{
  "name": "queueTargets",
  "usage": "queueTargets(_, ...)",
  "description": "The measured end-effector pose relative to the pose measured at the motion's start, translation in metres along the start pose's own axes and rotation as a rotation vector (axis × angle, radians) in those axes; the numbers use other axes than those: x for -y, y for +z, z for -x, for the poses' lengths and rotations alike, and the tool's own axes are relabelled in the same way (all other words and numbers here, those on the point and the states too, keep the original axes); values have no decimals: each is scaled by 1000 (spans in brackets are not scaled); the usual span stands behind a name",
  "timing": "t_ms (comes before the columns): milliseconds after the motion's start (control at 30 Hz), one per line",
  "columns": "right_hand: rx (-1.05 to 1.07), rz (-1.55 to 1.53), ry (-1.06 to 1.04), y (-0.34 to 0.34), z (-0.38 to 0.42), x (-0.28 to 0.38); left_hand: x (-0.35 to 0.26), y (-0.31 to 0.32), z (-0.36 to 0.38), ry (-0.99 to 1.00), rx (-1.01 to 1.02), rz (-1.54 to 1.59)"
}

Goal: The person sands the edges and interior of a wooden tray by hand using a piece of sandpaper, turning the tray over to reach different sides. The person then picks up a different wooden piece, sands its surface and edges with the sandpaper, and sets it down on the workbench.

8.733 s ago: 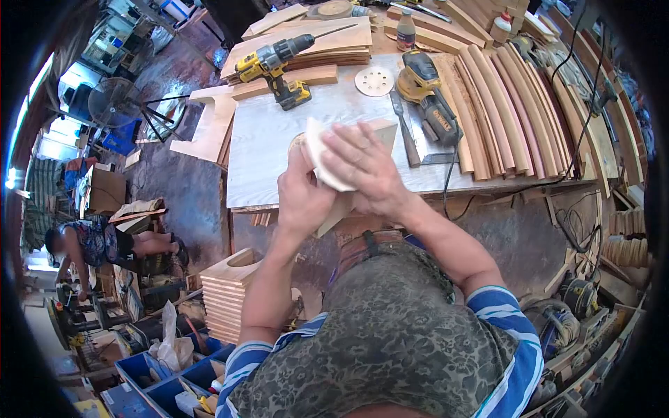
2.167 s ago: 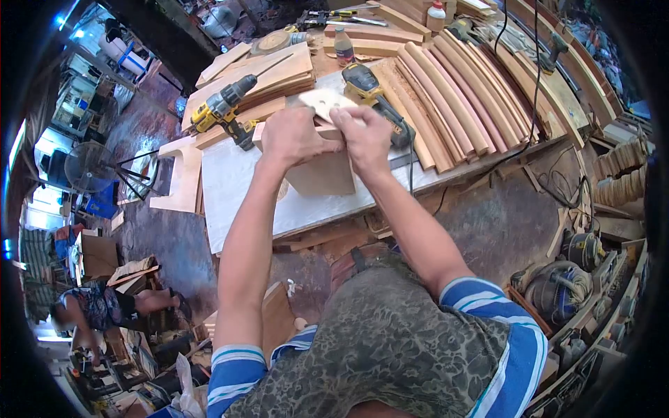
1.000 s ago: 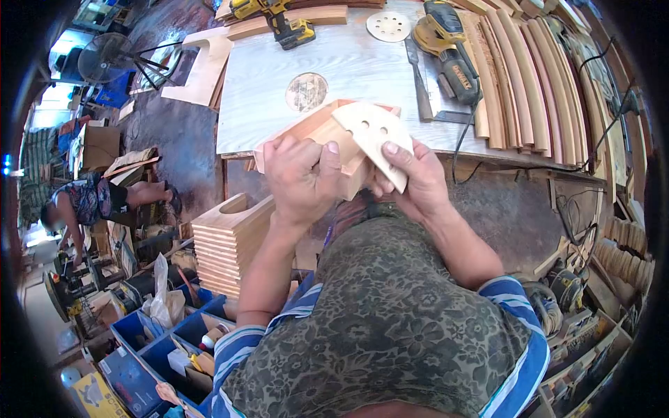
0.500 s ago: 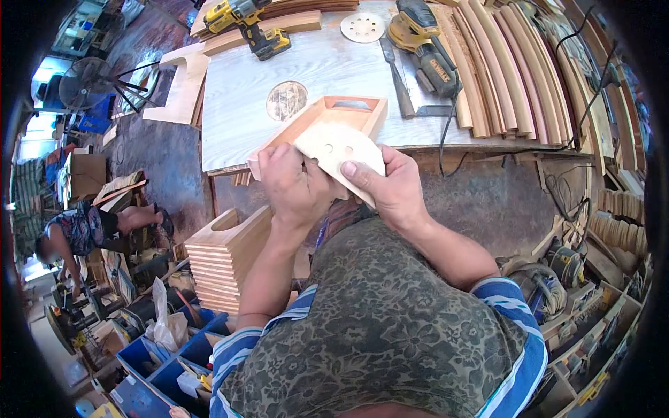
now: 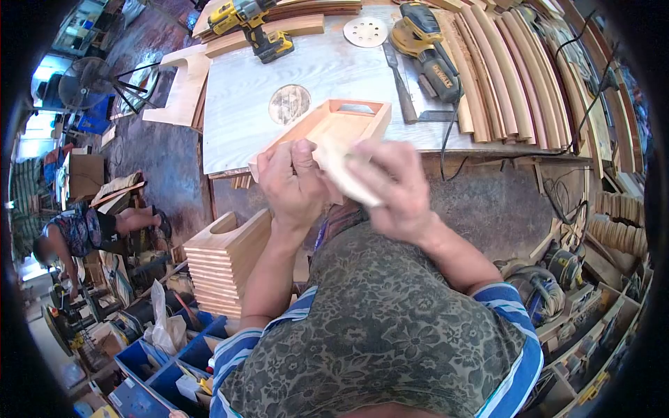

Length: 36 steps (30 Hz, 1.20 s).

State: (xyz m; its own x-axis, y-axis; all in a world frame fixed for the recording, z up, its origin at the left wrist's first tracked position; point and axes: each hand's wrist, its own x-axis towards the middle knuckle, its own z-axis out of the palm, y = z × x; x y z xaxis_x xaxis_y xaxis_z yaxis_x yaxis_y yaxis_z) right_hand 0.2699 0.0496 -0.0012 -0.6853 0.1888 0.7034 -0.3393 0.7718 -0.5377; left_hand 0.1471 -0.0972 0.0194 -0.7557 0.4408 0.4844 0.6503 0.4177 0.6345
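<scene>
My right hand (image 5: 401, 188), smeared by motion, is closed on a pale sanding disc (image 5: 343, 174) that looks folded over. The disc lies over the near end of a shallow wooden tray (image 5: 348, 125), which has a slot in its far wall. My left hand (image 5: 289, 177) is closed at the tray's near left end, thumb up, right beside the disc; its inner fingers are partly hidden. The tray sits tilted at the front edge of the grey worktable (image 5: 237, 104), partly overhanging it.
On the table are a yellow drill (image 5: 254, 31), a second sanding disc (image 5: 365, 32), a chisel (image 5: 399, 83), a corded sander (image 5: 428, 56) and curved wooden strips (image 5: 498, 76). Stacked boards (image 5: 226, 261) stand lower left. Another person (image 5: 83, 233) bends down at far left.
The sanding disc, spread flat with its holes showing, is now turned edge-on and bent in my right hand. My right hand has turned over it and blurs; my left hand stays nearly in place.
</scene>
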Motion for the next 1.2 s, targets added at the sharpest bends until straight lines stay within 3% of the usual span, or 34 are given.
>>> queueTargets(33, 30, -47, -81, 11, 2, 5, 4, 3, 1, 6, 5, 4)
queueTargets(100, 67, -69, -93, 19, 5, 9, 18, 11, 6, -127, -121, 194)
queueTargets(167, 27, -18, -53, 29, 13, -15, 17, 5, 10, -109, -88, 181)
queueTargets(233, 23, 35, -18, 33, 15, -42, 7, -2, 12, -390, -16, 288)
queueTargets(267, 23, 77, 14, 32, 17, -49, 3, 2, 10, -263, -93, 211)
queueTargets(400, 120, 25, -84, 23, 0, -6, 5, 2, 6, -299, -164, 359)
queueTargets(500, -14, 211, 11, 36, 16, -81, 4, -7, 8, -423, -58, 342)
queueTargets(567, 109, 426, 51, 13, 16, -103, 5, -6, 8, -421, -94, 332)
queueTargets(633, 101, 211, 139, 18, 11, -87, -1, -4, 4, -392, -91, 308)
queueTargets(733, 173, 41, -86, 15, -9, -1, 18, 7, 5, -266, -127, 267)
queueTargets(800, 130, 105, -14, 22, 1, -31, 22, 5, 7, -173, -170, 241)
queueTargets(833, 96, 173, 55, 25, 9, -57, 12, 0, 10, -290, -120, 269)
queueTargets(867, 194, 305, 122, 19, 17, -92, 3, -1, 11, -406, -77, 303)
queueTargets(900, 166, 407, 154, 9, 14, -104, -3, 0, 11, -410, -84, 309)
queueTargets(967, 207, 437, 206, 6, 18, -107, -12, 4, 11, -424, -94, 353)
queueTargets(1033, 143, 182, 99, 19, 4, -50, -7, 3, 2, -386, -99, 311)
queueTargets(1067, 190, 158, -77, 23, 4, -25, -5, 1, 2, -364, -94, 262)
queueTargets(1100, 187, 57, -83, 13, -6, -1, -2, 2, 2, -362, -88, 262)
queueTargets(1167, 110, 89, 11, 25, 3, -38, 6, 2, 6, -414, -106, 365)
queueTargets(1200, 171, 241, 75, 21, 6, -63, 9, 0, 6, -417, -108, 363)
